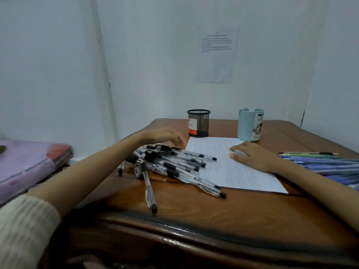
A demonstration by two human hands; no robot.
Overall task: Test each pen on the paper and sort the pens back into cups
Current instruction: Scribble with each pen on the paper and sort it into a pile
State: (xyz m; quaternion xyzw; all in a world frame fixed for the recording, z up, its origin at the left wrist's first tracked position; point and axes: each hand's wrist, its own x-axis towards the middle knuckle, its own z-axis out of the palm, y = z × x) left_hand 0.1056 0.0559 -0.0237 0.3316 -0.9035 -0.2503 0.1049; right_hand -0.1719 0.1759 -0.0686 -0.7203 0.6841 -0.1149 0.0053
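We see a dark, glossy wooden table (194, 226) with a rounded, moulded edge, set close against plain white walls (155, 55). Behind the table a printed sheet (216, 55) hangs on the wall. Left of the table, lower down, lies a pink-purple padded mat (25, 164). The light is dim and cool.

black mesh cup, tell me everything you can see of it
The black mesh cup is a round pen holder of what looks like wire mesh, with a solid dark rim and base band. It has a red and white label on its left front. It stands upright at the far side of the wooden table, left of the light blue cup and just behind the far left corner of the paper. No pens rise above its rim. Neither hand touches it; the left hand is the nearer one.
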